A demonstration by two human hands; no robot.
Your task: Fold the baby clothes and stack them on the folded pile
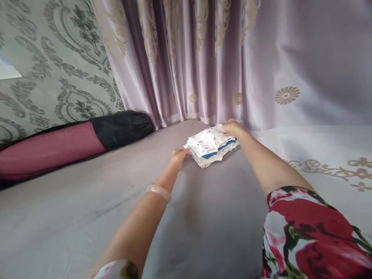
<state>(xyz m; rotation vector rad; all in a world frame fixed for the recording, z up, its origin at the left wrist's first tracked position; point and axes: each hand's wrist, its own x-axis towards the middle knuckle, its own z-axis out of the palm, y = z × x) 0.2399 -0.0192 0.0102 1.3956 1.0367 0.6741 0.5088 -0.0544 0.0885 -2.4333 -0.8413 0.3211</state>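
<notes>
A small stack of folded white cloths (209, 145) with little dots and a blue layer lies on a grey bed sheet (122, 201), near the curtain. My left hand (179, 156) reaches out and touches the stack's near left corner, fingers curled against it. My right hand (231, 126) rests on the stack's far right edge, fingers closed on the top cloth. A pale bangle (158, 191) circles my left wrist. Both arms are stretched far forward.
A rolled maroon mat in a black bag (66, 145) lies along the patterned wall at the left. Lilac curtains (221, 58) hang behind the stack and spread over the bed at the right. My floral sleeve (308, 232) fills the lower right.
</notes>
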